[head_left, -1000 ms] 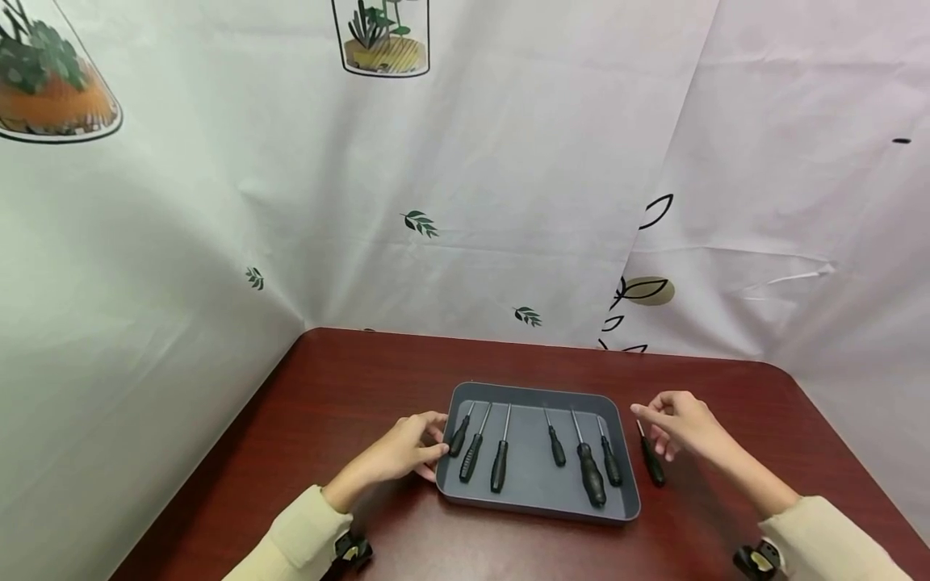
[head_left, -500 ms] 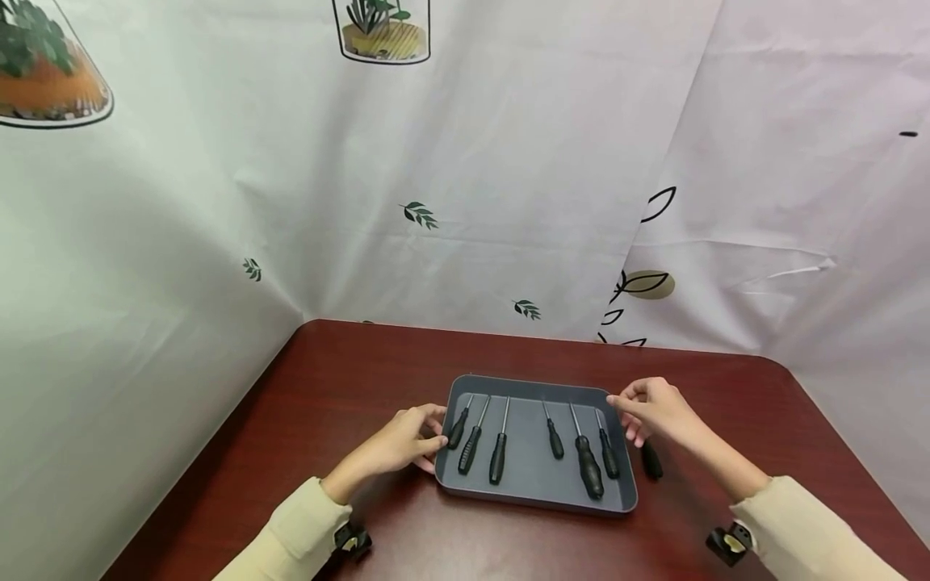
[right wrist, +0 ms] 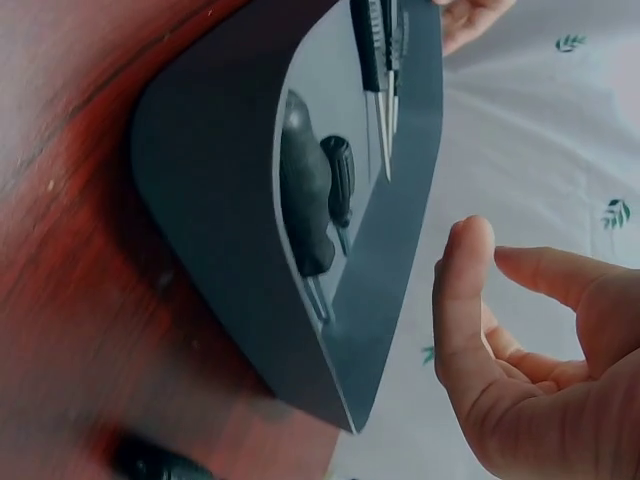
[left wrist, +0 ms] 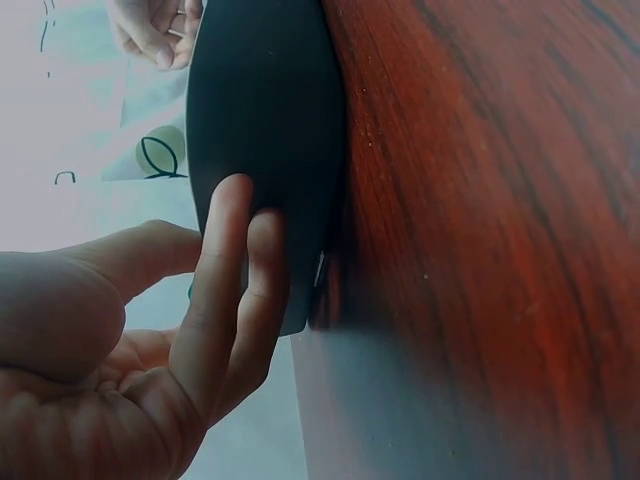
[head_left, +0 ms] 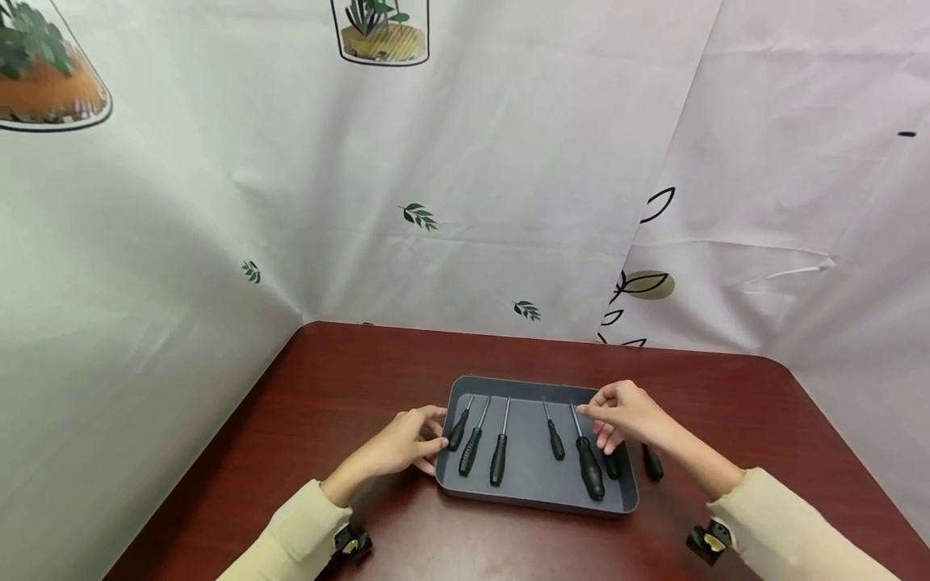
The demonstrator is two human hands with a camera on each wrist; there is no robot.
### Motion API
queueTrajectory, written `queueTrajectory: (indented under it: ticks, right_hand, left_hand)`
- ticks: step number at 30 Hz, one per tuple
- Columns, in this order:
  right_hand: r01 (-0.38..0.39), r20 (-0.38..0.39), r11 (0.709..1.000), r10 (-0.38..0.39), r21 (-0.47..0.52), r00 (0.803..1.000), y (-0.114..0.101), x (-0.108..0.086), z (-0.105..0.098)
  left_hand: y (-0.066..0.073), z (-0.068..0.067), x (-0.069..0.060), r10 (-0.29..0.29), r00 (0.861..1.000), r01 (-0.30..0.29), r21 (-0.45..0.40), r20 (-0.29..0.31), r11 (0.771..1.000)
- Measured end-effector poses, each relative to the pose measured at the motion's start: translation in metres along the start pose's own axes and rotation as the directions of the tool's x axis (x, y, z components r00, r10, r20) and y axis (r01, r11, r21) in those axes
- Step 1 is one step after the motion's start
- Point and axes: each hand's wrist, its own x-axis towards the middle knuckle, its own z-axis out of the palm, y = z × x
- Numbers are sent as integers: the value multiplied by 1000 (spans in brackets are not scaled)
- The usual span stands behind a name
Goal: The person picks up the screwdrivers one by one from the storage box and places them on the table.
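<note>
A grey tray lies on the table with several black-handled screwdrivers in it. My left hand grips its left side, the thumb at the rim and fingers against the outer wall in the left wrist view. Over the tray's right part hovers my right hand, thumb and forefinger almost meeting, nothing held. Below it are a thick-handled screwdriver and a slimmer screwdriver, partly hidden. A small screwdriver lies further left. Three more, including a ribbed-handled screwdriver, lie near the left wall.
Outside the tray's right wall another screwdriver lies on the dark red table, its shaft hidden by the hand. A pale printed sheet hangs behind and beside the table.
My right hand has moved left, from above the loose screwdriver beside the tray to above the tray's right part. My left hand stays on the tray.
</note>
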Motion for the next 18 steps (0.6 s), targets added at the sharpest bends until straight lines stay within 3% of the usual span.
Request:
queueTrajectory:
  ticks: [18]
  right_hand:
    - [-83, 154, 973, 50, 216, 987, -4, 10, 32]
  left_hand:
    - [0, 0, -1, -7, 1000, 7, -22, 4, 1000]
